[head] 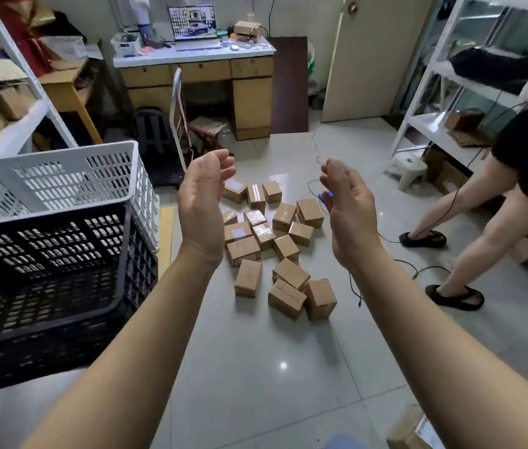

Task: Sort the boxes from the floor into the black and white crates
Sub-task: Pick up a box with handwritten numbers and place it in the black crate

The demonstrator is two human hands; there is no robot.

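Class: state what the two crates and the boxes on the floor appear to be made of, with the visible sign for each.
Black crate and white crate: likely moulded plastic, matt, slotted lattice walls. Boxes: brown cardboard, matt, folded flaps; some carry glossy tape.

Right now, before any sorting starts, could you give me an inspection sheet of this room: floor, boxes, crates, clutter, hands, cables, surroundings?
Surface: glossy pale tiled floor.
Job's things: brown boxes lie in a loose pile on the floor; black crate at left, white crate behind it, no boxes seen inside either.
Clutter: white step stool by the right shelving.
Grippers: left hand and right hand raised, open, holding nothing.
Cables: black cable trails across the floor near another person.
Surroundings: desk with open laptop.
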